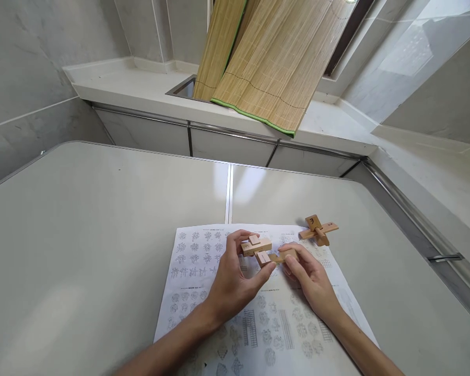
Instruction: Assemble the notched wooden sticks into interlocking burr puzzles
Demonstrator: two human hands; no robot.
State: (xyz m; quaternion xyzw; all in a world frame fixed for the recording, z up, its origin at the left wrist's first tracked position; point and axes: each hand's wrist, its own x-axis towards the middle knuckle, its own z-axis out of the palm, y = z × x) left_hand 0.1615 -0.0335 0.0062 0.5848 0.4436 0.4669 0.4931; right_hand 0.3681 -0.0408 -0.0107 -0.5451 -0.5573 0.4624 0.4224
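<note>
My left hand (238, 282) grips a small cluster of interlocking wooden puzzle pieces (261, 245) between thumb and fingers. One notched wooden puzzle piece (288, 255) is pinched in my right hand (311, 277), its near end close to the cluster; whether the two touch I cannot tell. Under both hands lies a large printed instruction sheet (191, 297) with rows of small line drawings of puzzle shapes. Beyond my right hand, partly over the sheet's far right edge, rests another group of crossed wooden pieces (318, 230) with dark marks on them.
The pale table (82, 235) has a metal seam (229, 193) running down its middle. Behind it is a white ledge (141, 94), over which a bamboo mat (274, 62) with green edging hangs towards the table. Tiled walls (43, 52) surround the spot.
</note>
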